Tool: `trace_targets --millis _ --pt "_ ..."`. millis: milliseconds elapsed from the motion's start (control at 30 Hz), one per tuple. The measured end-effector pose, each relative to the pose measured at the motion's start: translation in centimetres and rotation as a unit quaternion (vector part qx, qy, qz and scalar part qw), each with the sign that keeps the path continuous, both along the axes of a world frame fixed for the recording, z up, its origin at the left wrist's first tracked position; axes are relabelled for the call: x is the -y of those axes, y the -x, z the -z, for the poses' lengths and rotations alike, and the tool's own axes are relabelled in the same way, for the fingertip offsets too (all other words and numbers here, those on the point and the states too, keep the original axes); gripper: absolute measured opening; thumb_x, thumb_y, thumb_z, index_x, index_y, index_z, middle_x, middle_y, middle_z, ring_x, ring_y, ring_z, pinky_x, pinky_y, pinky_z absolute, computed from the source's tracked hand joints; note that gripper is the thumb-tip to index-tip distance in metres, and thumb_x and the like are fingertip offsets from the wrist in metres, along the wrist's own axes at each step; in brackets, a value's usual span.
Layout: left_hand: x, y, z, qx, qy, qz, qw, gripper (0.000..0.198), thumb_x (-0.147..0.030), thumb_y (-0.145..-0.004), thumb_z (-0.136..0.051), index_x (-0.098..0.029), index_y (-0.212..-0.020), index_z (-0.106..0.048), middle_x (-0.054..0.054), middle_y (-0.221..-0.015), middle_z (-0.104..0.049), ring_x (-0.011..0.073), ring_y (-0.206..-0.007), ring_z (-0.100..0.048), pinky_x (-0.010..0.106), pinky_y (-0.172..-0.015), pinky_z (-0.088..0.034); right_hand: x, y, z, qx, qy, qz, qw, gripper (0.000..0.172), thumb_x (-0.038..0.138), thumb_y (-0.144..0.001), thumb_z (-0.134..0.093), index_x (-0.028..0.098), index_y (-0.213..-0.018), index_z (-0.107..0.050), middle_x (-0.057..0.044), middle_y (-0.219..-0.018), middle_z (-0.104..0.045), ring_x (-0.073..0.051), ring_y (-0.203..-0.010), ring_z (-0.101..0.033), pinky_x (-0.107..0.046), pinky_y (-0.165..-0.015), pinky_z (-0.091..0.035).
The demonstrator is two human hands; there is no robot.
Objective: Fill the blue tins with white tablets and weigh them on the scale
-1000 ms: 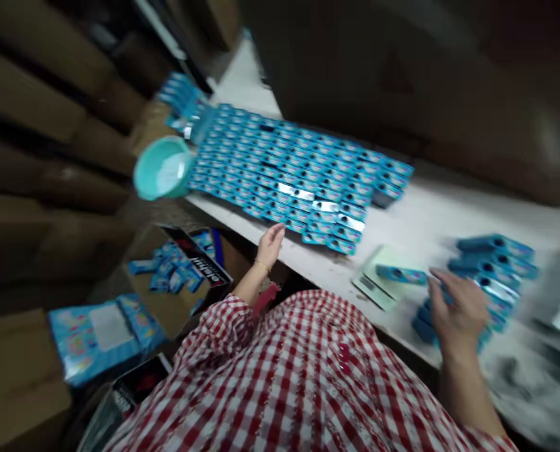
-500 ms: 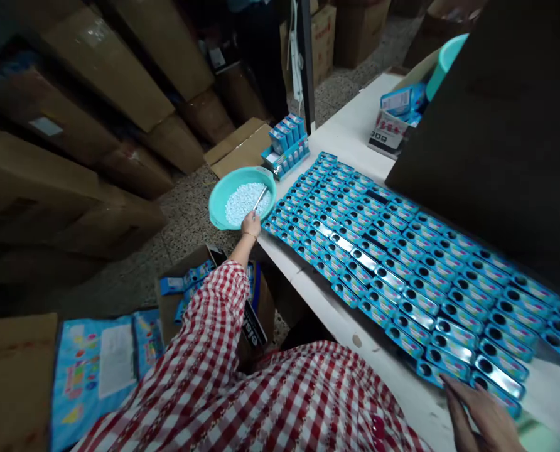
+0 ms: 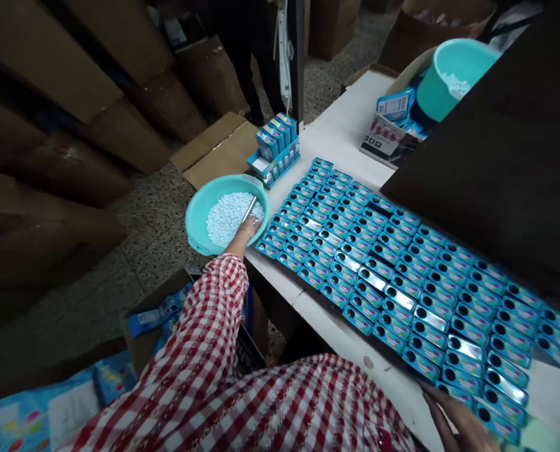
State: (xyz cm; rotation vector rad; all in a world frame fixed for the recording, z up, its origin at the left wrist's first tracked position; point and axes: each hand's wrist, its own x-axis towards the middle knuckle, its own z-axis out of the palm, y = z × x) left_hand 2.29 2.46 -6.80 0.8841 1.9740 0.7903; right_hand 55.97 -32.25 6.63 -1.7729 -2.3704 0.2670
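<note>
A turquoise plastic bowl (image 3: 196,220) holds many small white pellets (image 3: 228,216). My left hand (image 3: 248,227) reaches in at the bowl's near right side, fingers closed round a slim silver metal tool (image 3: 250,207); its far end rests over the pellets. Rows of small blue tins (image 3: 355,251), each with a dark round spot on top, cover much of the white table (image 3: 303,301). My right hand (image 3: 459,419) is at the near edge of these rows, fingers extended and apart, beside the closest tins. Whether it touches one, I cannot tell.
A blue display box (image 3: 275,154) with small packs stands behind the bowl. At the back right, a carton (image 3: 386,135) holds blue packages and a second turquoise bowl (image 3: 430,85). A dark panel (image 3: 496,169) blocks the right. Cartons and blue bags lie low at left.
The camera view has shifted, bringing more of the second bowl into sight. My left hand now sits slightly further into the bowl with the metal tool. My right hand remains by the tins.
</note>
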Motion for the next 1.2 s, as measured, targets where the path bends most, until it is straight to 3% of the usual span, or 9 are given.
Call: trace_targets --millis 167,300,400,467,567,767,867,967,1200 --pt "0.8 1.1 -1.2 0.106 -0.044 -0.136 0.984 0.019 -0.035 -0.083 -0.047 -0.018 -0.077 -0.053 0.002 -0.069 -0.052 0.0128 -0.067 -0.055 0.022 -0.056 -0.043 0.3 0.7 0.6 -0.011 0.008 0.031 0.999 0.041 0.047 -0.087 -0.035 0.021 -0.091 -0.067 -0.002 -0.090 -0.071 -0.020 -0.078 -0.068 -0.028 -0.067 -0.055" --pt "1.3 2.5 -3.2 0.233 -0.110 -0.256 0.932 0.029 -0.031 -0.092 -0.025 -0.018 -0.081 -0.049 0.003 -0.075 -0.053 0.0068 -0.063 -0.055 0.016 -0.054 -0.044 0.9 0.3 1.3 -0.009 0.016 0.026 0.999 0.044 0.048 -0.087 -0.033 0.021 -0.091 -0.067 -0.002 -0.088 -0.071 -0.020 -0.075 -0.068 -0.027 -0.062 -0.056" --pt "1.6 2.7 -4.7 0.325 -0.169 -0.320 0.874 0.031 -0.028 -0.093 -0.022 -0.018 -0.078 -0.048 0.004 -0.078 -0.053 0.0065 -0.067 -0.057 0.017 -0.058 -0.048 1.2 0.3 1.6 -0.004 0.019 0.028 0.999 0.044 0.049 -0.087 -0.033 0.021 -0.091 -0.066 -0.002 -0.090 -0.071 -0.020 -0.076 -0.068 -0.028 -0.062 -0.057" --pt "1.8 2.5 -5.6 0.423 -0.225 -0.357 0.802 0.028 -0.027 -0.091 -0.027 -0.017 -0.077 -0.048 0.003 -0.076 -0.054 0.0081 -0.069 -0.058 0.021 -0.063 -0.050 1.4 0.4 1.6 -0.004 0.019 0.036 0.999 0.045 0.051 -0.086 -0.033 0.021 -0.092 -0.066 -0.002 -0.090 -0.071 -0.021 -0.077 -0.068 -0.030 -0.063 -0.057" --pt "2.1 2.0 -6.9 0.509 -0.291 -0.363 0.724 0.028 -0.027 -0.089 -0.029 -0.017 -0.074 -0.050 0.002 -0.070 -0.056 0.0109 -0.072 -0.060 0.031 -0.071 -0.051 1.7 0.2 1.8 -0.006 0.021 0.038 0.999 0.043 0.052 -0.085 -0.035 0.022 -0.094 -0.065 -0.002 -0.090 -0.071 -0.021 -0.077 -0.068 -0.030 -0.063 -0.057" --pt "2.8 -0.1 -10.9 0.560 -0.296 -0.343 0.693 0.037 -0.028 -0.091 -0.025 -0.016 -0.063 -0.047 -0.004 -0.051 -0.048 0.0042 -0.047 -0.050 0.020 -0.059 -0.046 1.1 1.0 1.6 -0.065 0.014 0.063 0.996 0.037 0.048 -0.085 -0.041 0.021 -0.093 -0.065 -0.004 -0.088 -0.071 -0.021 -0.076 -0.068 -0.032 -0.066 -0.056" --pt "4.5 -4.9 -12.9 0.640 -0.227 -0.239 0.694 0.035 -0.031 -0.091 -0.029 -0.016 -0.066 -0.050 -0.003 -0.053 -0.050 0.0031 -0.043 -0.047 0.017 -0.052 -0.042 -0.1 4.0 0.0 -0.123 0.037 0.075 0.989 0.029 0.039 -0.087 -0.042 0.022 -0.095 -0.064 -0.006 -0.091 -0.069 -0.020 -0.082 -0.066 -0.032 -0.071 -0.055" --pt "8.2 -12.9 -14.1 0.674 -0.133 -0.147 0.712 0.033 -0.032 -0.091 -0.033 -0.017 -0.068 -0.051 -0.003 -0.057 -0.053 0.0049 -0.051 -0.053 0.017 -0.053 -0.044 -2.0 7.6 -2.0 -0.183 0.035 0.057 0.981 0.025 0.030 -0.089 -0.041 0.020 -0.099 -0.062 -0.008 -0.096 -0.067 -0.018 -0.088 -0.063 -0.032 -0.077 -0.053" --pt "22.2 -32.4 -13.7 0.673 0.158 -0.062 0.720 0.035 -0.028 -0.092 -0.028 -0.017 -0.071 -0.053 -0.002 -0.059 -0.055 0.0050 -0.053 -0.056 0.017 -0.057 -0.048 -2.9 8.7 -3.7 -0.207 -0.030 -0.032 0.977 0.030 0.026 -0.089 -0.041 0.016 -0.116 -0.051 -0.010 -0.116 -0.057 -0.018 -0.107 -0.051 -0.034 -0.091 -0.046"
